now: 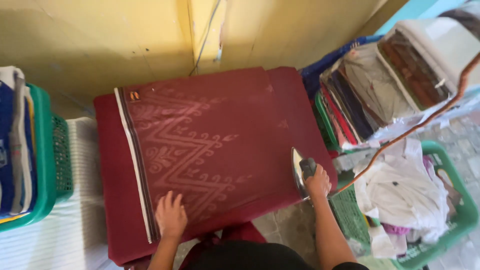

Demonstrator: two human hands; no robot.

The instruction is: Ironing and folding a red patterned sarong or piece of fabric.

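The left hand (170,216) is laid flat, fingers spread, on the patterned maroon cloth (200,145) covering the ironing table (112,200). An iron (300,172), apparently standing on its heel at the cloth's right edge, is gripped by the right hand (318,182). Green laundry baskets (462,215) are seen alongside.

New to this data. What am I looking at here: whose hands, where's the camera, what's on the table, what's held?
One picture, from a camera worn on a person's head, looking down at their own bare hands. No robot. The left hand lies flat on a dark red patterned cloth spread over a red-covered ironing table. The right hand grips the handle of an iron standing at the table's right edge, its cord running off right. Green baskets of laundry sit on both sides.
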